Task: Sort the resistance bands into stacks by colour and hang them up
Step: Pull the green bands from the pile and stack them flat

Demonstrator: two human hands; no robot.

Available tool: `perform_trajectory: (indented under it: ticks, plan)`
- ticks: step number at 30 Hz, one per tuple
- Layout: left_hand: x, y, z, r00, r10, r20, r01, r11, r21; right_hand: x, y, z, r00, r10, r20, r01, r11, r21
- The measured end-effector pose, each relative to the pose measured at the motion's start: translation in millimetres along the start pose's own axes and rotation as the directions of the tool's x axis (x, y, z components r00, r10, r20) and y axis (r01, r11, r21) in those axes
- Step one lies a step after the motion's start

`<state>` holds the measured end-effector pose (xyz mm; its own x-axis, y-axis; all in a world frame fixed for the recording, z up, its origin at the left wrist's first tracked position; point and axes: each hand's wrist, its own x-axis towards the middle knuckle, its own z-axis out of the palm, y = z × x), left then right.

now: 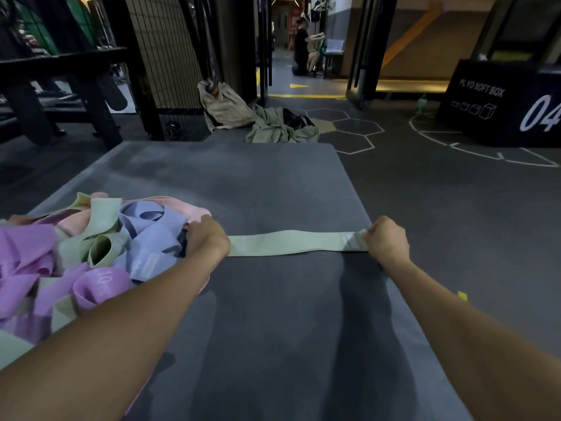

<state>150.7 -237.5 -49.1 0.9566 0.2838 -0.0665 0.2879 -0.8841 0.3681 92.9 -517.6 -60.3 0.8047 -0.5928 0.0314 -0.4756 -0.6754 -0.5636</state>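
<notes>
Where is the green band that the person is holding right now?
In the head view, the green band lies flat across the grey mat, stretched between the left hand and right hand, right of the band pile.

— Where do the arms lie?
— Both bare forearms reach forward, the left from the lower left, the right from the lower right, well apart.
— And the hands?
— The left hand [208, 238] is knuckles up, fingers curled under and hidden. The right hand [386, 238] is closed too, thumb and fingers pinching at its left side.
</notes>
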Motion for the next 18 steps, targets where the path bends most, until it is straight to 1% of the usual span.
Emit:
perform_trajectory:
  ticks: [1,3,4,5,6,7,8,10,12,13,16,18]
  plan:
    - [-0.2,-1.6,1.5,0.998,0.032,-0.047,-0.033,0.999,-0.011,-1.6,0.5,0.5,0.999,-0.039,-0.017,0.039,0.998,-0.042]
    - [-0.5,-5.0,2.9,0.969,0.193,-0.156,-0.195,0.981,0.004,-4.4,-1.0,0.7,0.985,-0.151,-0.085,0.137,0.979,-0.154]
    - [-0.8,-5.6,4.0,0.931,0.306,-0.197,-0.313,0.95,-0.006,-5.8,-3.9,0.9,0.965,-0.232,-0.119,0.206,0.959,-0.194]
    - [-1.2,-4.6,5.7,0.88,0.428,-0.207,-0.443,0.896,-0.033,-7.7,-8.6,1.9,0.938,-0.324,-0.124,0.295,0.933,-0.208]
    - [-2.9,-2.8,7.5,0.825,0.535,-0.18,-0.555,0.828,-0.081,-10.0,-14.8,4.3,0.904,-0.42,-0.084,0.398,0.896,-0.196]
    - [-5.6,-0.5,10.2,0.778,0.616,-0.12,-0.628,0.766,-0.136,-13.9,-22.1,7.7,0.864,-0.503,-0.003,0.497,0.853,-0.158]
    - [-8.9,1.8,13.1,0.738,0.673,-0.045,-0.669,0.721,-0.18,-19.5,-30.1,11.9,0.819,-0.566,0.092,0.573,0.812,-0.109]
    - [-14.0,4.7,20.1,0.68,0.729,0.078,-0.705,0.68,-0.204,-30.3,-42.5,21.4,0.733,-0.636,0.243,0.662,0.748,-0.04]
    - [-15.7,5.1,25.7,0.649,0.753,0.111,-0.73,0.657,-0.186,-34.3,-48.8,29.3,0.667,-0.673,0.32,0.717,0.697,-0.028]
    - [-15.0,4.4,28.0,0.642,0.759,0.112,-0.738,0.651,-0.177,-33.8,-49.8,31.8,0.649,-0.679,0.342,0.73,0.682,-0.03]
    - [-14.9,2.6,33.3,0.661,0.74,0.121,-0.725,0.672,-0.151,-31.8,-46.3,35.6,0.648,-0.667,0.367,0.726,0.687,-0.034]
    - [-15.3,2.5,35.9,0.658,0.737,0.151,-0.73,0.674,-0.113,-34.0,-42.9,37.3,0.659,-0.653,0.373,0.711,0.703,-0.026]
